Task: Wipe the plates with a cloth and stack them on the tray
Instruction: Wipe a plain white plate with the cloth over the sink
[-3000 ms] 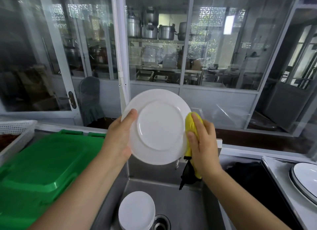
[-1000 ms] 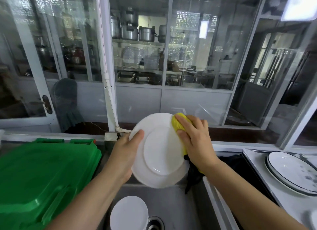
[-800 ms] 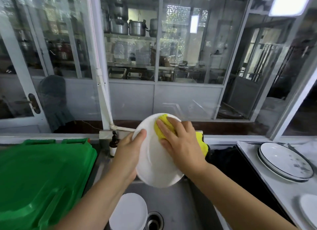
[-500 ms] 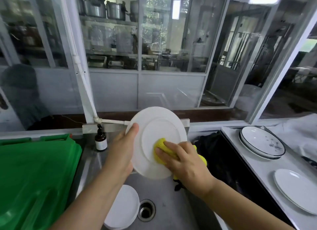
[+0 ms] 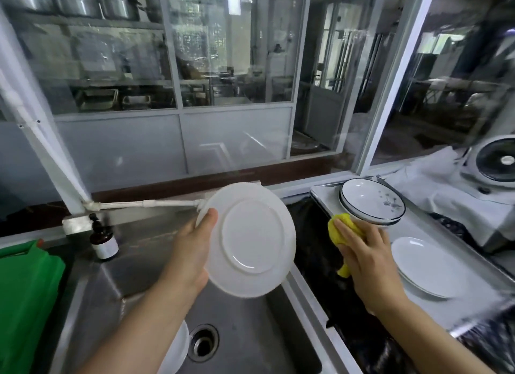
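At the centre of the frame the left hand (image 5: 192, 251) holds a white plate (image 5: 246, 240) over the steel sink (image 5: 250, 332), its underside turned toward the camera; the thumb lies curled over the upper left rim, and the other fingers are hidden behind the plate. To the right, apart from the plate, the right hand (image 5: 365, 254) clutches a bunched yellow cloth (image 5: 341, 234), its grip closed round it with the fingers folded over the top. Just beyond that hand, at centre right, a stack of blue-rimmed plates (image 5: 372, 205) sits on the white tray (image 5: 473, 287), and a plain white plate (image 5: 426, 265) lies on the same tray lower right. In the sink, partly hidden by the left forearm, more white plates (image 5: 177, 348) show beside the drain (image 5: 203, 343); how many is hard to tell. A brown bottle (image 5: 103, 238) stands on the counter at left, near a green bin lid (image 5: 25, 298).
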{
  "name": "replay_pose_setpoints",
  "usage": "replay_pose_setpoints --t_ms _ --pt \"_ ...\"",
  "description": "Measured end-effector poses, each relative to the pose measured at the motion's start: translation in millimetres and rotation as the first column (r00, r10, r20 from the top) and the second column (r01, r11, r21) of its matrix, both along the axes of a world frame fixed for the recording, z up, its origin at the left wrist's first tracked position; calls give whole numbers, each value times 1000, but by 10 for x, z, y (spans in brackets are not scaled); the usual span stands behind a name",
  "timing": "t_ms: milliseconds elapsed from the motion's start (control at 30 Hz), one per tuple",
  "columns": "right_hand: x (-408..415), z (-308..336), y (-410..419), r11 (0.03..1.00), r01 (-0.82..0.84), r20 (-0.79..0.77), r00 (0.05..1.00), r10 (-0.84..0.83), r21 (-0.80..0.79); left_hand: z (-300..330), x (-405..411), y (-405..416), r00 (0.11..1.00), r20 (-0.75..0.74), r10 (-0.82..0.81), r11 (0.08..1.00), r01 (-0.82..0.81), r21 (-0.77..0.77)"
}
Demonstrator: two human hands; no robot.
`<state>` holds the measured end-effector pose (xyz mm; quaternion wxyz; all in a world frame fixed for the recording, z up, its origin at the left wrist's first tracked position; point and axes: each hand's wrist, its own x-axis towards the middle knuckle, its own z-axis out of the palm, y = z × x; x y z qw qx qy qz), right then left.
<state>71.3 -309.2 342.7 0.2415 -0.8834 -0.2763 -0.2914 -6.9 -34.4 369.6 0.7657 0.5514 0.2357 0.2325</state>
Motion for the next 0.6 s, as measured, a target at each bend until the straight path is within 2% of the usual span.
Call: replay_pose_setpoints --t_ms 167,300,433,500,600 --pt "383 -331 -905 994 75 -88 994 -68 73 -143 600 -831 994 -52 -96 992 100 72" --pt "785 -528 -1745 982 138 -150 982 -118 130 -313 1172 -1655 966 -121 -231 966 242 87" --pt "1202 -630 -2509 969 196 -190 968 -166 148 -470 1740 -2482 941 -161 -298 914 330 236" --pt "1391 -685 -2830 957 200 -251 957 -145 210 -545 2014 -2872 934 -196 -298 856 353 379" --pt "1604 -749 -3244 936 239 -297 942 -158 259 -669 2361 -3371 917 -280 -286 699 399 593"
